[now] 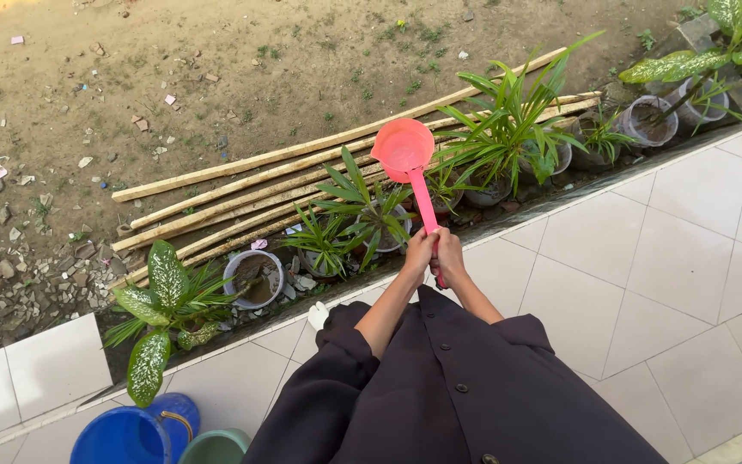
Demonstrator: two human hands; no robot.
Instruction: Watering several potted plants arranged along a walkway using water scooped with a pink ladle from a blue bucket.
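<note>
A pink long-handled dipper (pixel 405 159) was gripped by both hands, the left hand (pixel 418 252) and right hand (pixel 450 253) closed together round the handle's lower end, so its bowl was held out over the potted spiky plants (pixel 362 215) lined along the tiled floor's (pixel 689 258) edge. A blue bucket (pixel 135 434) was left nearby.

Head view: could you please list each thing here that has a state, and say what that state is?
Pink dipper: held out over the potted plants, bowl tilted.
Left hand: closed on the dipper's handle.
Right hand: closed on the same handle.
Blue bucket: upright, open.
Green bucket: upright, open.
Bamboo poles: lying on the soil.
</note>
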